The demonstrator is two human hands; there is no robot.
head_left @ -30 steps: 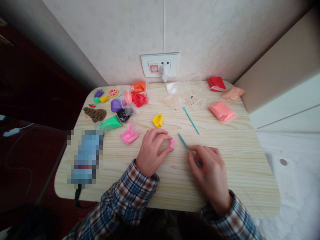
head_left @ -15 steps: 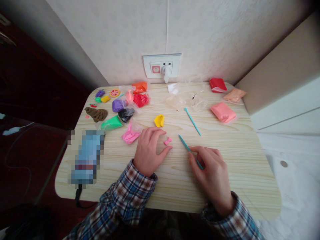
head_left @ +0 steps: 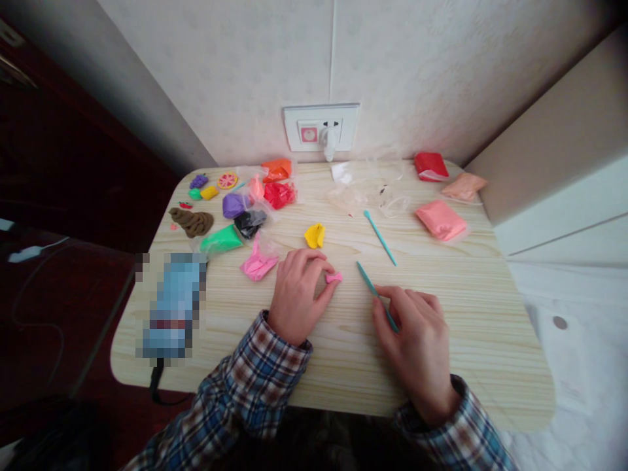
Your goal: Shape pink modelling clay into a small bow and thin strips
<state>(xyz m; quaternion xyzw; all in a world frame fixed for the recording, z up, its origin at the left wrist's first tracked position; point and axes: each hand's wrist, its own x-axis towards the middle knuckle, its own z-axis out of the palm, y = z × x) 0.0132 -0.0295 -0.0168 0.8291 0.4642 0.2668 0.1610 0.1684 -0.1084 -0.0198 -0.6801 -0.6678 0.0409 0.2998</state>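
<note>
Between the thumb and index finger of my left hand (head_left: 300, 297) is a small pink clay bow (head_left: 333, 278), pinched near the middle of the table. My right hand (head_left: 415, 343) grips a teal modelling tool (head_left: 367, 280) like a pen, its thin tip angled up and left, apart from the bow. Just beyond my left hand sits a yellow clay piece (head_left: 314, 235). A second teal tool (head_left: 380, 238) lies on the table beyond my right hand. To the left of my left hand is an open bag of pink clay (head_left: 258, 265).
Bags of coloured clay, among them green (head_left: 222, 239), black (head_left: 250, 224) and purple (head_left: 234, 205), crowd the left back. A coiled brown clay piece (head_left: 193, 222) and a blurred phone (head_left: 174, 304) lie left. Salmon clay (head_left: 441, 220) is at right; clear wrappers (head_left: 367, 196) lie at the back.
My left thumb and index finger have closed on the pink bow, which has turned slightly. My right hand keeps its grip on the tool. The whole view has shifted a little.
</note>
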